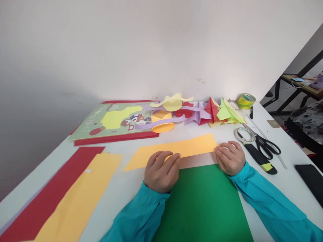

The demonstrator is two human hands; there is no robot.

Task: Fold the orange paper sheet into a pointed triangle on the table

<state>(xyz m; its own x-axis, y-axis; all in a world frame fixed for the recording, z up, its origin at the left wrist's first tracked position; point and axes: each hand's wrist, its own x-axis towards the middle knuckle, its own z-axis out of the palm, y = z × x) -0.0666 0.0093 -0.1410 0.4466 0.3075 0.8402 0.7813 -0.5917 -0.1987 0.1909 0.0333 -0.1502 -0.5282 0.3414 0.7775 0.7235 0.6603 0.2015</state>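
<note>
And there it was, the orange strip (194,146), spread just beyond the far edge of the green sheet (204,205), its free end reaching out past that sheet's left side! The right hand (230,158), at the green sheet's far right corner, had the strip's right end pinched between its fingertips. Over at the far left corner, the left hand (161,172) had its fingers bent together on the near edge; its thumb was hidden, so how firmly it pinched, I couldn't tell.

Delicate work, this! Thin paper like that asked for a light, even hold, both hands level, with just enough tension to keep the span flat and no tug hard enough to crease or tear it. The unsupported left end looked the likelier part to swing askew, so small, matched movements suited it best.

Out right of the green sheet lay the black scissors (266,145), the tape ring (237,135) and the utility knife (259,158), with the larger orange sheet (75,201) well to its left.
</note>
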